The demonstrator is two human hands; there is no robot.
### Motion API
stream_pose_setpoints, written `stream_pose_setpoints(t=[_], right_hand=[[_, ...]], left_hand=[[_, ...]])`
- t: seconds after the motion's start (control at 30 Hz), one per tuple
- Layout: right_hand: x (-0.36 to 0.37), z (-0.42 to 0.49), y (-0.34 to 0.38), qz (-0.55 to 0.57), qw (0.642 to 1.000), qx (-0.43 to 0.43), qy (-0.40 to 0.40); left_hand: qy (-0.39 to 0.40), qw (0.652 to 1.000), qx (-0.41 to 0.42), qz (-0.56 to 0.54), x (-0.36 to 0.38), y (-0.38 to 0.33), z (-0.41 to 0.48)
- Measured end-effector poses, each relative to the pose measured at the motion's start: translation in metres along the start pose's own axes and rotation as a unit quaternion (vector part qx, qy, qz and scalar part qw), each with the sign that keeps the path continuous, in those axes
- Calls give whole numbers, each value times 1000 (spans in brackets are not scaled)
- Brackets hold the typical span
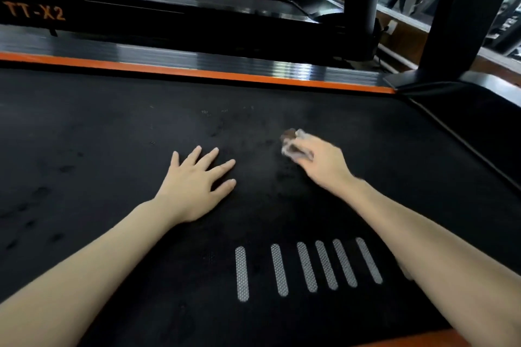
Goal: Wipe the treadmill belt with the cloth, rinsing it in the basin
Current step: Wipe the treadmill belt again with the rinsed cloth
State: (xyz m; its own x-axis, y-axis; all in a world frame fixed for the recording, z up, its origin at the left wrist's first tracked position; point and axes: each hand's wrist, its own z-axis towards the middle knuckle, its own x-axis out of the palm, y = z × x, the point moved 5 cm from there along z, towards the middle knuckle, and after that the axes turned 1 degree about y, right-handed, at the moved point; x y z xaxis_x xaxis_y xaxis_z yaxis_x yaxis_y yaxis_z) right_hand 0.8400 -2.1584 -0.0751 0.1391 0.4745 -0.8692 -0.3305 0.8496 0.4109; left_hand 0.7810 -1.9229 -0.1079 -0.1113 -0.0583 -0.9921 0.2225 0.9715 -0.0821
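left hand (pixel 194 186) flat on belt (pixel 98 135), beside perhaps crumpled cloth (pixel 291 139)

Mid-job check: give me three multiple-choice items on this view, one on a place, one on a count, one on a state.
1. Where is the small crumpled pale cloth?
A) on the orange side rail
B) under the right hand on the black treadmill belt
C) in a basin

2. How many white dotted stripes mark the belt?
A) four
B) six
C) eight

3. How is the left hand?
A) flat, fingers spread
B) fisted
C) gripping the cloth

Answers: B, fingers curl round it on the belt; B, six count out; A, its palm rests on the belt.
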Motion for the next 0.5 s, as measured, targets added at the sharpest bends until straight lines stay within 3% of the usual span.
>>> stream_pose_setpoints(t=[0.1, 0.27, 0.5], right_hand=[[-1, -70, 30, 0, 992, -115, 59], [-1, -121, 51, -75, 970, -166, 160], [19, -60, 34, -41, 987, -126, 87]], left_hand=[[-8, 1000, 12, 7, 3, -1, -4], [-29, 999, 18, 22, 4, -3, -4], [-40, 999, 19, 15, 6, -5, -3]])
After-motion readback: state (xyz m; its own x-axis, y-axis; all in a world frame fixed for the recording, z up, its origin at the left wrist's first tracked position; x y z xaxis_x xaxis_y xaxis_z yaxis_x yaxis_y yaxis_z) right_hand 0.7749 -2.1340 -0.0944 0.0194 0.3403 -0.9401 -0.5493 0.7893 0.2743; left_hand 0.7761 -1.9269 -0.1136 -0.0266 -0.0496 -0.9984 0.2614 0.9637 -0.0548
